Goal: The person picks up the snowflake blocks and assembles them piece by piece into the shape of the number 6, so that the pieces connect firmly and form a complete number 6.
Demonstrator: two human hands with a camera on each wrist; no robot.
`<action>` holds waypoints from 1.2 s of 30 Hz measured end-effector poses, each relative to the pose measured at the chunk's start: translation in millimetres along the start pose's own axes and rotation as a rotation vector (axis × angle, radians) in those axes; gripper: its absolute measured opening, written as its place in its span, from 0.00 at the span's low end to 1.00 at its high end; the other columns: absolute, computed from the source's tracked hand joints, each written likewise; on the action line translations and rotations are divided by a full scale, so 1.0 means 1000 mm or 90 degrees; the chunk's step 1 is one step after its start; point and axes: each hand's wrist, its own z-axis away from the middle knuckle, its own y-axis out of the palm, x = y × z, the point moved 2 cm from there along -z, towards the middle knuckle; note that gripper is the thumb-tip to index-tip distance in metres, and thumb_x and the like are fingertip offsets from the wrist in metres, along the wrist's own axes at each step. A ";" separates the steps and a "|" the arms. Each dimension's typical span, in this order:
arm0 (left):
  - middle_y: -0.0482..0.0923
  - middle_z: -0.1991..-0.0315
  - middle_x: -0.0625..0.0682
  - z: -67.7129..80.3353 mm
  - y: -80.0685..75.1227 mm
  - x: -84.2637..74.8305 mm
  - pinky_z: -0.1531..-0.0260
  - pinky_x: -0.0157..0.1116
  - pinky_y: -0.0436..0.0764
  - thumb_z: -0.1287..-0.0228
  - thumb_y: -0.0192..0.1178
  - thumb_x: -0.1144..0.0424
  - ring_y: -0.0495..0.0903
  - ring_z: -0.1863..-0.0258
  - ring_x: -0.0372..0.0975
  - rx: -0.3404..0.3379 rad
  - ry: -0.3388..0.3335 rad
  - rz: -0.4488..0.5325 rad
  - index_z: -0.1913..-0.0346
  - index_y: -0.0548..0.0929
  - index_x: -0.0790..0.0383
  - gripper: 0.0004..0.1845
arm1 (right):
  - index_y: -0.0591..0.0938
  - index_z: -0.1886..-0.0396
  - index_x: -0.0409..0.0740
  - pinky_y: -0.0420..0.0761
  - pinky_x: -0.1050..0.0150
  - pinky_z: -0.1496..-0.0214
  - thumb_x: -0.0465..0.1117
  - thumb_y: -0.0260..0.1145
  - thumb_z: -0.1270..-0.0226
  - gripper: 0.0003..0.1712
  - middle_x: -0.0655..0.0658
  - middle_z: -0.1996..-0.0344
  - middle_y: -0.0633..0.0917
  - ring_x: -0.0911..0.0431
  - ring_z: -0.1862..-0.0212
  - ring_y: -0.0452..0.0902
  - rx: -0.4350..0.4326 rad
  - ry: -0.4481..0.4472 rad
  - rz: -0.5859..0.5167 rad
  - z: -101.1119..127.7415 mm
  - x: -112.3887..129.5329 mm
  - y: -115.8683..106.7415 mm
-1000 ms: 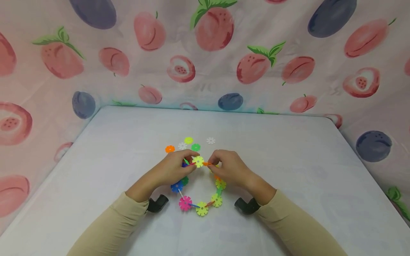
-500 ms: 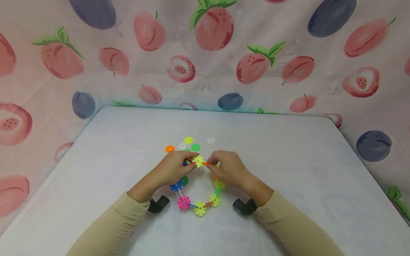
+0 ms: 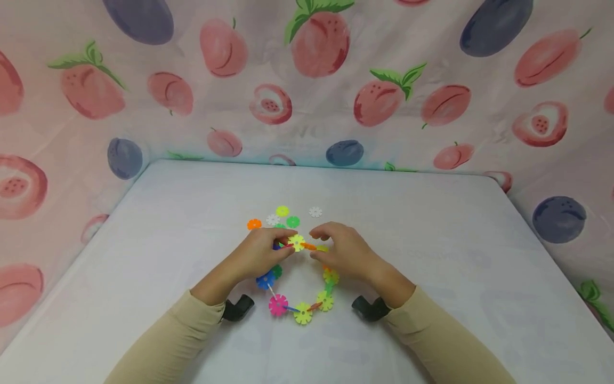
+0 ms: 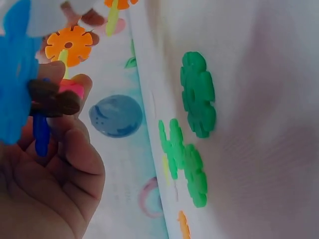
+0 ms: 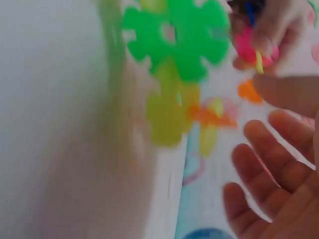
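Left hand [image 3: 259,253] pinches far end of snowflake-disc ring [image 3: 297,242], mid-table. Right hand [image 3: 342,250] fingers spread, apparently released, just right of ring. Loose discs [image 3: 283,211] beyond.

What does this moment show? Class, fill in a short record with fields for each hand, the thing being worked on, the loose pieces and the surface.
Left hand: pinches the top of the ring beside a yellow disc.
Right hand: fingers spread and relaxed, just right of that disc, gripping nothing.
Work piece: ring of snowflake discs joined edge to edge, lying on the table.
Loose pieces: orange disc, white disc and a few more lie beyond the hands.
Surface: white table, fruit-print cloth behind.
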 end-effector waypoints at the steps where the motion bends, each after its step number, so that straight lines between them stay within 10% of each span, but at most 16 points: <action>1: 0.83 0.58 0.49 0.000 0.000 0.001 0.63 0.34 0.79 0.32 0.65 0.63 0.78 0.64 0.37 0.001 -0.003 0.001 0.38 0.81 0.65 0.21 | 0.82 0.43 0.40 0.79 0.53 0.45 0.42 0.74 0.37 0.23 0.46 0.49 0.83 0.50 0.47 0.77 0.012 0.022 -0.013 0.001 -0.003 -0.001; 12: 0.83 0.61 0.48 -0.001 0.000 0.003 0.69 0.35 0.79 0.32 0.65 0.63 0.77 0.70 0.38 -0.012 -0.063 0.020 0.37 0.81 0.63 0.22 | 0.81 0.42 0.45 0.81 0.58 0.52 0.46 0.70 0.34 0.23 0.50 0.52 0.83 0.53 0.53 0.78 0.101 0.158 -0.143 0.010 -0.034 -0.002; 36: 0.82 0.57 0.50 -0.002 0.003 0.009 0.66 0.35 0.79 0.32 0.65 0.64 0.77 0.66 0.38 -0.025 -0.047 0.016 0.37 0.81 0.62 0.21 | 0.80 0.41 0.36 0.81 0.62 0.62 0.38 0.73 0.38 0.26 0.47 0.59 0.86 0.56 0.61 0.81 0.079 0.092 -0.227 0.012 -0.031 0.002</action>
